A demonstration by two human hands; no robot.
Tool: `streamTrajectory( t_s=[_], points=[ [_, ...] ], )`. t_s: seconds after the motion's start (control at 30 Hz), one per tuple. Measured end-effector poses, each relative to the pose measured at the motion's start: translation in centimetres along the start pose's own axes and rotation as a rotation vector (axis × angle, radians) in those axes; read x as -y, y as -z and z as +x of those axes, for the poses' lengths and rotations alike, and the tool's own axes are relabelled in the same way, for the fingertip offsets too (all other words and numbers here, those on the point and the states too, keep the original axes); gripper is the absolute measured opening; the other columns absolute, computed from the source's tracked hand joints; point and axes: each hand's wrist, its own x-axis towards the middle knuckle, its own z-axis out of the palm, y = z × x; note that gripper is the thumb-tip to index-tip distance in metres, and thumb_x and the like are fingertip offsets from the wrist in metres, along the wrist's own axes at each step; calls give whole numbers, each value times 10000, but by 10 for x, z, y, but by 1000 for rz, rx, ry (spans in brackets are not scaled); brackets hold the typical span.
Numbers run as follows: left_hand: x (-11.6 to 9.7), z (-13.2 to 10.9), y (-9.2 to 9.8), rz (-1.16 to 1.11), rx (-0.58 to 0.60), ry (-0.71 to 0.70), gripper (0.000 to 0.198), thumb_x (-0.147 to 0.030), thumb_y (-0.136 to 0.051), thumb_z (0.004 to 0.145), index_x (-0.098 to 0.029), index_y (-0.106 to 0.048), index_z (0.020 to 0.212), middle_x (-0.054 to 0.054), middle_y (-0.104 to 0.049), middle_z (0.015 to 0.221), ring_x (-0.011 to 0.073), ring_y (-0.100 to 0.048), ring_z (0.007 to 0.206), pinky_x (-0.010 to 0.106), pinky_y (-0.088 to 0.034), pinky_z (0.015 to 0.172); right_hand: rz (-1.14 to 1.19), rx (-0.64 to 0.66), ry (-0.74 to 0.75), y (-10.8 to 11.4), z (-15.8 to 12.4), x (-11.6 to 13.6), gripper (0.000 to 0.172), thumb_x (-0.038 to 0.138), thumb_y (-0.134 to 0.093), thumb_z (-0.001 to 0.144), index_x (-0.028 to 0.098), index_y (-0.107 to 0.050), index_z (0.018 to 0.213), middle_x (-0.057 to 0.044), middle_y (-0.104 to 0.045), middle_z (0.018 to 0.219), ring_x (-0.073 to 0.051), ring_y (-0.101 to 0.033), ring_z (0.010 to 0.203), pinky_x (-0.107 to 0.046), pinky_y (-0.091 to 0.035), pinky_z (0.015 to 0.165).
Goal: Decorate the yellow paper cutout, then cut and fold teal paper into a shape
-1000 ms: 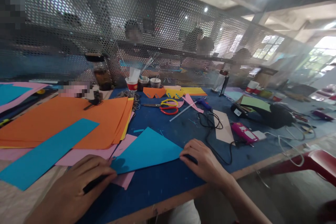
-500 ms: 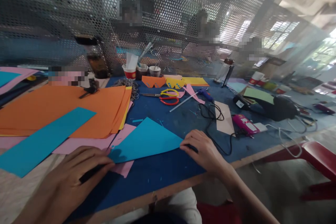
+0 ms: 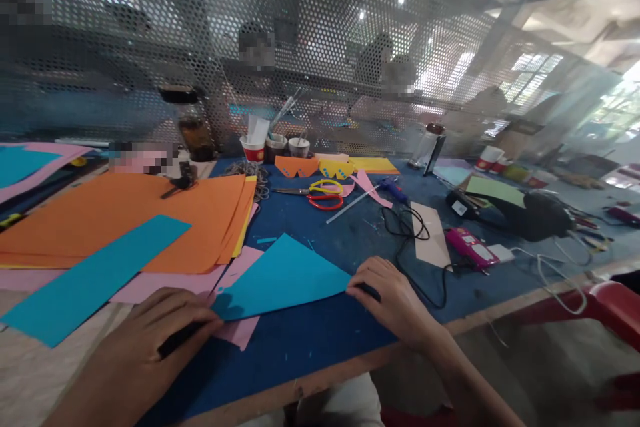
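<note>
Blue triangle held corner to corner

Here's the left hand [image 3: 150,340], fingers and thumb closed on the left corner of the blue triangle [image 3: 285,280]; over at the opposite corner, the right hand [image 3: 387,293] pinches too. An even, light grip looks best here: equal tension should hold that near edge straight, while too hard a pull could crease a corner. And the direction? The peak aims away from the person, towards the scissors [image 3: 325,192]; the long axis runs between the hands, right end slightly farther off. The triangle sits near the front of the desk [image 3: 330,340], overlapping pink paper [image 3: 243,332], with orange sheets [image 3: 125,213] to the left.
</note>
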Motion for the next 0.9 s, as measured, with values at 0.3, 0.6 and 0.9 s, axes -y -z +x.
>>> streamTrajectory(
  t_s=[0.3,0.6,0.9],
  points=[
    [-4,4,2,-8,16,27,344,-614,-552,965,-376,-776,857,-2,-796,909,261,-742,902,413,-613,789,-1,10,4,0,-1,-1,87,259,-672,1039,226,-709,968,-37,-712,975,-212,-647,949,-374,-488,870],
    [-11,6,4,3,12,80,435,-695,-512,945,-369,-781,843,27,-800,920,309,-719,933,460,-590,811,27,33,-35,2,2,-1,74,261,-699,1021,220,-724,964,-38,-718,979,-216,-649,963,-369,-476,885],
    [-17,8,7,-17,7,50,371,-604,-533,972,-340,-765,852,24,-796,903,319,-708,905,494,-550,810,101,21,-73,5,5,1,108,275,-707,1015,219,-711,923,-44,-691,942,-213,-641,928,-355,-498,849]
  ],
)
